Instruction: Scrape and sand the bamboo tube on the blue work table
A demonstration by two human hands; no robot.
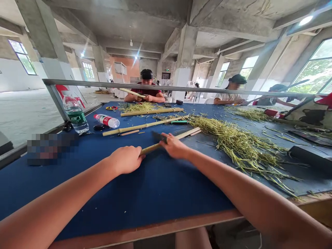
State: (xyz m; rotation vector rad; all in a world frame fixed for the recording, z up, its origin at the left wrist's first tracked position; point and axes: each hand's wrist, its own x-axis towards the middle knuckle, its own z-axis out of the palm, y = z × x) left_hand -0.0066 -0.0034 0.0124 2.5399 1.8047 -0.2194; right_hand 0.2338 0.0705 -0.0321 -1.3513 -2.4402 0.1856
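Note:
My left hand [127, 159] is closed around the near end of a pale bamboo pole [171, 141], which slants away to the right across the blue table top. My right hand [174, 146] lies over the pole's middle and holds a dark flat blade [158, 136], probably a knife, against it. The blade's edge and my right fingers hide part of the pole. To the right of my right hand lies a large heap of green-yellow bamboo shavings [233, 145]. Two more bamboo poles [151, 111] rest farther along the table.
A water bottle [75, 114] stands at the table's left, beside a fallen bottle [106, 121] and red-handled scissors [111, 108]. A metal rail [178, 87] spans the table's far side. Co-workers [146, 88] sit beyond it, handling bamboo. Dark tools lie at the right.

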